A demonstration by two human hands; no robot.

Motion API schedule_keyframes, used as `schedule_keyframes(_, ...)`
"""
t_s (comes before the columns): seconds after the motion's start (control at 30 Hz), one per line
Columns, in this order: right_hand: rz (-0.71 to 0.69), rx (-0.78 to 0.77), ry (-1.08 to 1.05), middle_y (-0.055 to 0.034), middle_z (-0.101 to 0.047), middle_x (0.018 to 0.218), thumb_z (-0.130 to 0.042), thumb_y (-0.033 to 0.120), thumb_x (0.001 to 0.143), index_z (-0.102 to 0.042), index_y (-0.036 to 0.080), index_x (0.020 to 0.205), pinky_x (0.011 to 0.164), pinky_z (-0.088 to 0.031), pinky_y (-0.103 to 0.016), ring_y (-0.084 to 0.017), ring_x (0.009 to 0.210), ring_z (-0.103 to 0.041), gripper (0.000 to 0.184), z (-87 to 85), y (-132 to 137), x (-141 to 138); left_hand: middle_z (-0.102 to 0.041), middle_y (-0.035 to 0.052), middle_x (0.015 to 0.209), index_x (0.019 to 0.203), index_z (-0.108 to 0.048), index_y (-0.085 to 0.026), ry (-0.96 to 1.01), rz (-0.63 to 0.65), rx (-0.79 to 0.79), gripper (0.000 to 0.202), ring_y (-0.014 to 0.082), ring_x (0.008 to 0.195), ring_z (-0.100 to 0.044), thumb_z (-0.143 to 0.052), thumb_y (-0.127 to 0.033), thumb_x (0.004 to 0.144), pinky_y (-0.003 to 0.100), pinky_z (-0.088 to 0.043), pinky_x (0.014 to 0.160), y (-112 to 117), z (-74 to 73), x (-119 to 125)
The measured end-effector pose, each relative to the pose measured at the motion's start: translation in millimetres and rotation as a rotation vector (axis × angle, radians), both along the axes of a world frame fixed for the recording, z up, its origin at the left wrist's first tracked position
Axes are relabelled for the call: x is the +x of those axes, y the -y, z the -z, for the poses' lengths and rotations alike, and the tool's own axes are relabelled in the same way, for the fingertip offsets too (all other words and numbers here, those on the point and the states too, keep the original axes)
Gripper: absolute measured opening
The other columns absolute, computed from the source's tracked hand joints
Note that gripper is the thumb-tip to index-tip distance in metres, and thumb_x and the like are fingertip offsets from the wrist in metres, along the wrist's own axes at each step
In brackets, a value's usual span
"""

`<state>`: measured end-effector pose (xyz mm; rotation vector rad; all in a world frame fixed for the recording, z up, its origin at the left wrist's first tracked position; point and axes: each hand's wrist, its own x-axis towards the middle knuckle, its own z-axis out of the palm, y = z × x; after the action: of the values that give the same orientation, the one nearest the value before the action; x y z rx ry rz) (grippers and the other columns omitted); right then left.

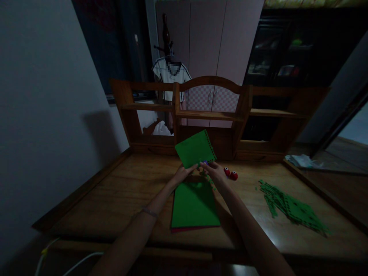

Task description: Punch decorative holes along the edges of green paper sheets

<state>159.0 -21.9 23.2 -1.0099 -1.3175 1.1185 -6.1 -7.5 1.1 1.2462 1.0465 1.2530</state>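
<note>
My left hand point(183, 173) pinches the lower edge of a green sheet point(194, 148) held up off the desk, tilted, with a row of punched holes along its right edge. My right hand point(214, 171) is closed at the sheet's lower right corner around a small purplish thing point(205, 163) that I cannot make out clearly. Under both hands a stack of green sheets point(194, 205) lies flat on the wooden desk point(115, 199), with a red sheet's edge showing underneath.
A small red object point(231, 174) sits right of my right hand. A pile of punched green strips point(290, 207) lies on the desk's right side. A wooden shelf unit point(212, 115) stands at the back. White cables point(57, 257) hang at the lower left.
</note>
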Motion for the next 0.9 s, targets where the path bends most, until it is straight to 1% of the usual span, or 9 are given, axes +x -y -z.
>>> schedule_keyframes(0.1, 0.003, -0.009, -0.001, -0.0033, -0.061, 0.068, -0.068, 0.049, 0.058, -0.063, 0.016, 0.079, 0.053, -0.039, -0.024, -0.013, 0.058, -0.054, 0.039, 0.8, 0, 0, -0.063, 0.0057, 0.069, 0.087, -0.066, -0.012, -0.004, -0.003, 0.015, 0.043, 0.0161, 0.067, -0.055, -0.069, -0.044, 0.059, 0.026, -0.04, 0.063, 3, -3.7, 1)
schedule_keyframes(0.23, 0.005, -0.033, -0.033, -0.0046, -0.062, 0.072, -0.069, 0.049, 0.056, -0.063, 0.015, 0.081, 0.052, -0.04, -0.023, -0.012, 0.058, -0.054, 0.043, 2.7, -3, -2, -0.064, 0.006, 0.07, 0.089, -0.066, -0.013, 0.01, 0.009, 0.033, 0.043, 0.0177, 0.071, -0.056, -0.069, -0.044, 0.059, 0.027, -0.041, 0.065, 5, -6.3, 1)
schedule_keyframes(0.33, -0.001, -0.033, -0.054, -0.0053, -0.063, 0.075, -0.069, 0.049, 0.055, -0.063, 0.015, 0.082, 0.052, -0.039, -0.023, -0.012, 0.058, -0.054, 0.045, 3.9, -4, -3, -0.063, 0.0053, 0.069, 0.086, -0.066, -0.013, -0.008, 0.01, 0.032, 0.04, 0.0168, 0.068, -0.055, -0.068, -0.044, 0.06, 0.027, -0.041, 0.063, 4, -4.0, 1)
schedule_keyframes(0.53, 0.015, -0.033, 0.016, -0.0036, -0.06, 0.064, -0.067, 0.053, 0.055, -0.063, 0.014, 0.076, 0.051, -0.038, -0.023, -0.013, 0.055, -0.053, 0.044, 1.2, -2, -2, -0.063, 0.005, 0.074, 0.087, -0.066, -0.013, -0.054, 0.013, 0.054, 0.041, 0.0137, 0.063, -0.053, -0.066, -0.045, 0.062, 0.025, -0.038, 0.059, 1, 1.4, -1)
schedule_keyframes(0.63, 0.017, -0.032, 0.033, -0.0034, -0.06, 0.063, -0.067, 0.053, 0.055, -0.063, 0.014, 0.075, 0.05, -0.038, -0.023, -0.013, 0.055, -0.053, 0.044, -1.1, 1, -1, -0.062, 0.0045, 0.07, 0.087, -0.066, -0.013, -0.068, 0.023, 0.034, 0.042, 0.0137, 0.061, -0.052, -0.065, -0.046, 0.063, 0.025, -0.037, 0.057, 1, 2.6, -1)
schedule_keyframes(0.73, 0.019, -0.032, 0.036, -0.0022, -0.059, 0.061, -0.067, 0.053, 0.055, -0.062, 0.015, 0.073, 0.05, -0.037, -0.023, -0.013, 0.054, -0.052, 0.043, -1.1, 1, -1, -0.061, 0.0038, 0.068, 0.089, -0.065, -0.013, -0.07, 0.017, 0.05, 0.043, 0.0125, 0.058, -0.05, -0.065, -0.046, 0.063, 0.024, -0.036, 0.055, -1, 4.7, -1)
schedule_keyframes(0.83, 0.013, -0.042, 0.021, -0.0014, -0.059, 0.061, -0.067, 0.052, 0.055, -0.062, 0.015, 0.073, 0.05, -0.036, -0.024, -0.013, 0.053, -0.052, 0.042, 1.2, 0, -1, -0.059, 0.0029, 0.064, 0.085, -0.065, -0.012, -0.1, 0.026, 0.06, 0.041, 0.0108, 0.054, -0.046, -0.064, -0.047, 0.064, 0.024, -0.035, 0.053, -2, 6.0, -1)
schedule_keyframes(0.9, 0.007, -0.048, -0.002, -0.002, -0.06, 0.064, -0.068, 0.052, 0.055, -0.062, 0.015, 0.075, 0.05, -0.037, -0.024, -0.013, 0.054, -0.053, 0.042, 3.0, -1, -1, -0.058, 0.0024, 0.061, 0.084, -0.065, -0.011, -0.109, 0.029, 0.049, 0.042, 0.0105, 0.052, -0.045, -0.063, -0.048, 0.064, 0.024, -0.035, 0.052, -1, 5.4, -1)
